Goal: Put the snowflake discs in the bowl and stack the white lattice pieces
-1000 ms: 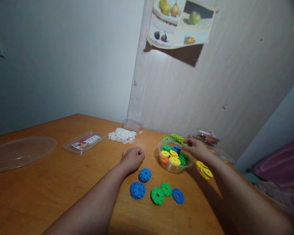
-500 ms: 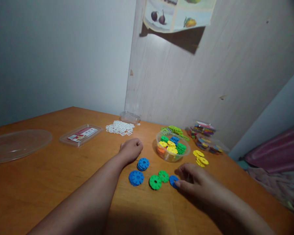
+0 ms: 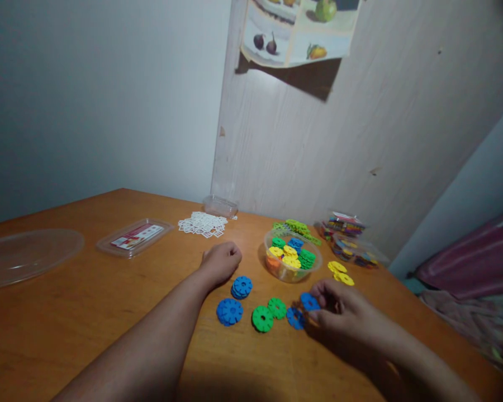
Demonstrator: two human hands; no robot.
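Note:
My right hand [image 3: 339, 315] pinches a blue toothed disc [image 3: 309, 302] just above the orange wooden table [image 3: 88, 312], right beside another blue disc [image 3: 294, 318] lying flat. Two green discs [image 3: 269, 314] lie left of that one, then a blue disc [image 3: 229, 311] and a small blue stack [image 3: 242, 286]. My left hand [image 3: 220, 261] rests as a loose fist on the table behind the blue stack. A clear bowl [image 3: 292, 272] of mixed coloured discs stands just beyond.
Yellow discs [image 3: 340, 273] and a green pile [image 3: 295, 227] lie around the bowl. Clear boxes of coloured pieces [image 3: 349, 239] stand at the back right. White lattice pieces [image 3: 202, 224], a small clear tub [image 3: 220, 205], a labelled lid [image 3: 134, 237] and a large clear plate [image 3: 29, 257] lie to the left.
My right hand came back from the bowl toward me, set down at the row of discs and now holds a blue disc beside the lying one. My left fist has stayed put.

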